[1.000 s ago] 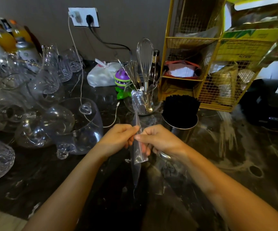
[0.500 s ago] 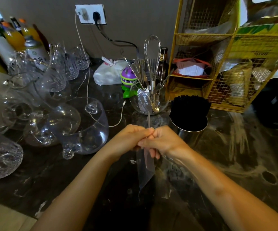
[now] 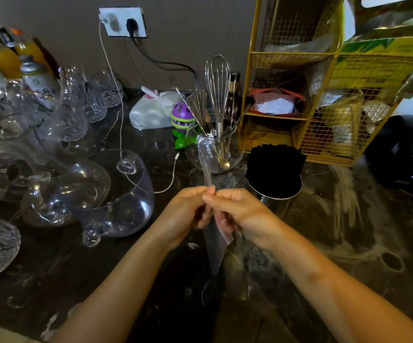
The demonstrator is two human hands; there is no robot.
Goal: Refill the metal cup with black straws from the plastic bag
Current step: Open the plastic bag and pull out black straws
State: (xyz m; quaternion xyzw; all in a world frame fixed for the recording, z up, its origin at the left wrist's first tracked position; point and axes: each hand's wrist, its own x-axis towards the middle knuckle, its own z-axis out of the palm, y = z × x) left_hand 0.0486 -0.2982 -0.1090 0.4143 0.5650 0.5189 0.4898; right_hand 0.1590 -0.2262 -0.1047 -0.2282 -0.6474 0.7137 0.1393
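A thick bundle of black straws (image 3: 276,165) stands upright in the metal cup (image 3: 282,195) on the dark counter, just right of centre. A long, clear plastic bag (image 3: 216,253), flat and see-through with nothing visible inside, hangs between my hands in front of the cup. My left hand (image 3: 188,214) and my right hand (image 3: 240,211) pinch the bag together at its middle, fingertips touching. The bag's top end sticks up above my fingers and its lower end dangles below them.
A glass bowl (image 3: 214,154) with a whisk and spoons stands behind my hands. Several clear glass jugs (image 3: 111,191) and cups crowd the left side, with a white charging cable among them. A yellow wire rack (image 3: 306,100) stands behind the cup. Bottles line the far left.
My hands have closed in on each other and now pinch the bag at one spot. The bag looks narrower, gathered between my fingers. The view has shifted slightly.
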